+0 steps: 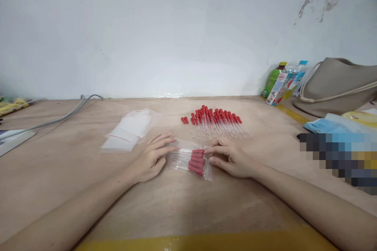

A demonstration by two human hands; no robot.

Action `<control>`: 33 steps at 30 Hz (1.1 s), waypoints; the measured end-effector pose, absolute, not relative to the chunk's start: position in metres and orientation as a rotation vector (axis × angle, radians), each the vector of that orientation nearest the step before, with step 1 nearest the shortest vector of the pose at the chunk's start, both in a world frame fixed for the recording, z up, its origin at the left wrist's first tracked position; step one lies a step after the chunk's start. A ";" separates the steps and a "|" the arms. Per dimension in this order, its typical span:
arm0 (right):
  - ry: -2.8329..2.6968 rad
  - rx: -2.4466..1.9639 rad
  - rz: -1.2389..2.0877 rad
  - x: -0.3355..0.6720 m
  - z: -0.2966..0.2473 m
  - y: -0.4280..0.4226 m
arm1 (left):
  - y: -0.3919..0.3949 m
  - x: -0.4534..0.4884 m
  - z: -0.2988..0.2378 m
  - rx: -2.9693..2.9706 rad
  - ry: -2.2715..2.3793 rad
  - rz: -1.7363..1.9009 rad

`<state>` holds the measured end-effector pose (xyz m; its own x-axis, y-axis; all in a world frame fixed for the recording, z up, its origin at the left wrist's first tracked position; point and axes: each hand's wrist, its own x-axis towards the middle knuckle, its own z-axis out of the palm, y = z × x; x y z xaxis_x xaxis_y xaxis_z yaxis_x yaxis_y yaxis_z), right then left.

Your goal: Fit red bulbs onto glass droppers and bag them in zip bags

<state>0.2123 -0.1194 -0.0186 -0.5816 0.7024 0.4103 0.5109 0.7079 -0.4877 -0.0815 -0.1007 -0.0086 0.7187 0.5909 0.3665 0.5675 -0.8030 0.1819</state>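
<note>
A clear zip-lock bag [182, 160] lies flat on the table in front of me, with several droppers [196, 161] inside, their red bulbs toward the right end. My left hand [154, 159] rests at the bag's left end, fingers stretched out and touching it. At the bag's right edge is my right hand [231, 159], its fingers slightly bent and the thumb apart from them, fingertips on the plastic. Beyond the bag lies a pile of loose droppers [216, 121] with red bulbs and clear stems. Left of that is a stack of clear zip-lock bags [129, 127].
A grey cable [70, 113] runs along the left of the wooden table [141, 211]. Several drink bottles [272, 80] stand by the wall at right, beside a grey-beige bag [338, 86]. Blue packaging [326, 125] lies at the right. Yellow tape [182, 242] lines the front edge.
</note>
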 end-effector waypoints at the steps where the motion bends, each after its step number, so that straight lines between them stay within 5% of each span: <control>1: -2.373 -0.886 0.424 0.210 -0.017 -0.122 | -0.102 -0.080 -0.009 2.873 1.029 0.695; 9: -2.524 -0.663 0.465 0.196 -0.016 -0.134 | -0.142 -0.047 -0.006 2.828 1.213 0.602; 14: -2.179 -0.907 0.380 0.205 -0.026 -0.121 | -0.147 -0.043 -0.004 2.895 1.113 0.514; 33: -2.175 -0.943 0.126 0.214 -0.031 -0.107 | -0.023 -0.091 -0.011 2.944 1.471 0.392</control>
